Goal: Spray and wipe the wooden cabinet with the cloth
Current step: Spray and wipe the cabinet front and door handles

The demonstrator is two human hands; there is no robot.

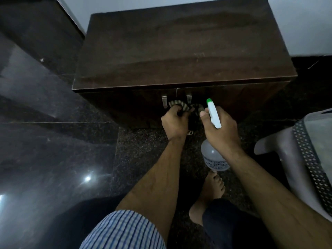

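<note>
Both hands were busy: your left hand [173, 123] bunched cloth [179, 106], soft, limp, against cabinet [176, 56] door front; your right hand [220, 127] wrapped bottle [213, 157] neck. Bottle looked light, slick; neck hold suited it.

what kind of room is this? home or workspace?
Likely a home interior: a low dark wooden cabinet against a pale wall, polished dark granite floor, a grey plastic stool, and a bare foot.

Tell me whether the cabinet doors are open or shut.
Shut. Both doors of the wooden cabinet sit flush under the top edge, with the two metal handles side by side at the centre seam.
</note>
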